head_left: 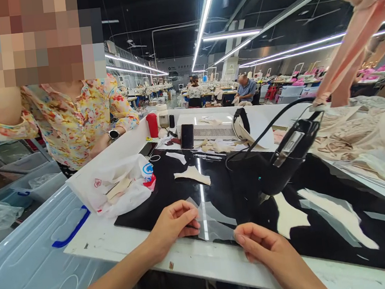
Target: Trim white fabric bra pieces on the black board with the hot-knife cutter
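Observation:
My left hand (pixel 177 221) and my right hand (pixel 261 244) are at the front edge of a black mat (pixel 170 194), each with its fingers pinched. Between them is a thin translucent sheet piece (pixel 217 230), gripped at its left and right edges. Another translucent piece (pixel 216 212) lies just behind it. Further back on the mat is a cream fabric cutout (pixel 192 175). To the right of my right hand lie a second cream cutout (pixel 290 217) and a long cream strip (pixel 342 218) over translucent film.
A black device (pixel 291 148) with a cable stands at right, near a heap of beige fabric (pixel 364 128). A plastic bag (pixel 121 185) with cutouts lies left. Behind are a phone (pixel 187 136) and a white box-shaped machine (pixel 211 131). A person in a floral shirt (pixel 74 121) stands at left.

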Tool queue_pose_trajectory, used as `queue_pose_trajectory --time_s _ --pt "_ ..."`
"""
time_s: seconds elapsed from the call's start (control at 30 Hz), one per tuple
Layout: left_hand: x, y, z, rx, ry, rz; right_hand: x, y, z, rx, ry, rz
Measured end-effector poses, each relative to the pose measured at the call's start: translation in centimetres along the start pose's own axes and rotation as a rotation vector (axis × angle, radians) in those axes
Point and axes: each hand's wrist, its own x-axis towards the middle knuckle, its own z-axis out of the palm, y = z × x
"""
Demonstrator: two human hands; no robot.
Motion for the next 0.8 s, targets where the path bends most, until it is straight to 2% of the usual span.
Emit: queue_pose_trajectory --time_s 0.33,0.57,0.8 --pt "0.07 -0.40 -0.54 -0.066 0.022 -0.007 0.48 0.28 -0.26 0.064 0.021 0.051" --pt "-0.22 -0.06 -0.66 -0.099 0.021 -0.011 0.50 0.35 -0.64 0.063 0.016 0.019" --pt "-0.43 -0.34 -1.00 -0.099 0.027 0.001 0.38 0.18 -0.54 0.008 0.084 -0.035"
